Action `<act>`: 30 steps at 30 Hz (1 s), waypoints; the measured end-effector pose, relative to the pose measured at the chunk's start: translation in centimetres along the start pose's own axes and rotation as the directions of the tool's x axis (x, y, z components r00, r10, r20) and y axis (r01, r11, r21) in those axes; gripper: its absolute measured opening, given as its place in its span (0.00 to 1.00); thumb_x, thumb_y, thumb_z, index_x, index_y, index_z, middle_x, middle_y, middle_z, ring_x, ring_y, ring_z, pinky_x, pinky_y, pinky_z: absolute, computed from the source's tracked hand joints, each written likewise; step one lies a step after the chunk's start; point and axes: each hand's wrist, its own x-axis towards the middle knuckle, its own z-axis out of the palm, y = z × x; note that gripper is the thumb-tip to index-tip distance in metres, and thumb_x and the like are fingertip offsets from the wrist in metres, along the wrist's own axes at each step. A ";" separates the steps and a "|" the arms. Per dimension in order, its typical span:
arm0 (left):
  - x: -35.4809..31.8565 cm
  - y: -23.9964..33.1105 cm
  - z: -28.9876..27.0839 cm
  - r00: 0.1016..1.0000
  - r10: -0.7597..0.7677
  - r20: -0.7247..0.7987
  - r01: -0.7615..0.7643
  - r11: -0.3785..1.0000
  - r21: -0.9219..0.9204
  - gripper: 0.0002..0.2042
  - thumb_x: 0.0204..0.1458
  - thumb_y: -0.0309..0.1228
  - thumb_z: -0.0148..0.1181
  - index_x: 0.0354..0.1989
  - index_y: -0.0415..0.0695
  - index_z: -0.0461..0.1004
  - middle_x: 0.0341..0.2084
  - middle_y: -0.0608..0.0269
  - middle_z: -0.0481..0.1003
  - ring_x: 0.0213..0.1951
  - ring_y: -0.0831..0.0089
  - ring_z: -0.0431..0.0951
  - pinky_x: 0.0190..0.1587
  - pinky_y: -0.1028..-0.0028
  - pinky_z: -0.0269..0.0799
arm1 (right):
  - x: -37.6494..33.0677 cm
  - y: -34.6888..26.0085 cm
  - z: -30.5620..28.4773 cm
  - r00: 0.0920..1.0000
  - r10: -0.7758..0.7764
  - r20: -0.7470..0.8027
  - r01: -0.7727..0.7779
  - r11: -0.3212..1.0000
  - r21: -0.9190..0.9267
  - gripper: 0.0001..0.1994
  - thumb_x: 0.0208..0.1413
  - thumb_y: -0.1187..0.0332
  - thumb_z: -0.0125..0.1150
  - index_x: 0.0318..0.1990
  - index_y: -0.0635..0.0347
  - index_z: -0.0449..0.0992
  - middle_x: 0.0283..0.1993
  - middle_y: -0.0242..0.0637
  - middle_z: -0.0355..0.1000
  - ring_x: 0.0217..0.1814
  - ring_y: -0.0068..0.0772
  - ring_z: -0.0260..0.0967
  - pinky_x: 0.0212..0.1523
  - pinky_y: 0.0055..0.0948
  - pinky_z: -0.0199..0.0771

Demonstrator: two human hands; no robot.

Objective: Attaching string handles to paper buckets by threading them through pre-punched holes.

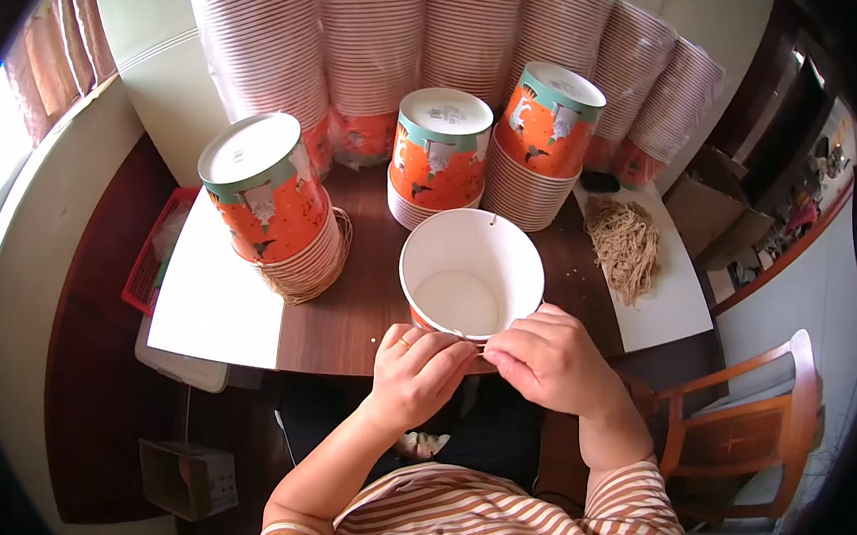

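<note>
The left hand (pixel 413 371) is pinching a thin string (pixel 462 336) at the near rim of the open paper bucket (pixel 470 275); the right hand (pixel 550 358) is pinching the same string just beside it. The bucket is sitting on the desk (pixel 353 311), touching both grips. It looks light and easily dented, best held by the rim.

Orange-patterned bucket (pixel 471 275), white inside

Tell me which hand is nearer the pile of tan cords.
Right. The right hand is below the pile of tan cords, at the bucket rim; the left hand is farther left.
</note>
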 end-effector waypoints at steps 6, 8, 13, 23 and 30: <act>-0.7 1.3 -0.4 0.968 -0.249 -0.042 0.234 0.947 -0.219 0.13 0.41 0.21 0.68 0.37 0.43 0.77 0.30 0.64 0.75 0.32 0.68 0.76 0.33 0.70 0.71 | 0.8 0.3 -0.2 1.000 -0.009 -0.001 0.009 0.996 0.089 0.05 0.48 0.73 0.64 0.31 0.59 0.74 0.26 0.35 0.71 0.27 0.39 0.70 0.31 0.34 0.67; -0.9 1.9 -0.8 0.878 -0.478 0.017 0.448 0.809 -0.380 0.13 0.42 0.19 0.67 0.38 0.40 0.76 0.32 0.60 0.74 0.33 0.65 0.77 0.32 0.70 0.73 | 1.3 0.4 -0.3 1.000 -0.005 0.010 0.004 0.992 0.123 0.04 0.48 0.74 0.64 0.30 0.59 0.74 0.25 0.35 0.72 0.27 0.39 0.70 0.31 0.33 0.68; 0.5 2.1 -1.7 0.910 -0.412 0.045 0.402 0.850 -0.339 0.11 0.46 0.19 0.65 0.39 0.39 0.77 0.34 0.57 0.74 0.33 0.67 0.78 0.31 0.72 0.75 | 2.9 0.2 -1.0 0.997 -0.028 0.075 0.008 0.969 0.246 0.04 0.49 0.74 0.64 0.30 0.60 0.75 0.25 0.36 0.73 0.27 0.39 0.71 0.30 0.33 0.68; 0.5 0.6 -2.5 0.639 -0.657 0.400 0.639 0.164 -0.752 0.07 0.61 0.25 0.54 0.41 0.34 0.76 0.33 0.61 0.79 0.30 0.82 0.73 0.35 0.82 0.70 | 4.9 0.6 -2.5 0.942 0.171 0.290 -0.278 0.881 0.382 0.12 0.51 0.75 0.62 0.44 0.60 0.78 0.29 0.37 0.75 0.34 0.34 0.75 0.37 0.31 0.72; 1.9 0.6 -3.2 0.524 -0.707 0.475 0.737 0.097 -0.669 0.08 0.59 0.25 0.55 0.43 0.33 0.76 0.33 0.61 0.79 0.33 0.81 0.76 0.37 0.81 0.73 | 5.6 1.1 -2.4 0.959 -0.153 0.240 0.082 0.956 0.281 0.07 0.49 0.74 0.61 0.36 0.56 0.75 0.29 0.37 0.73 0.33 0.42 0.70 0.39 0.39 0.68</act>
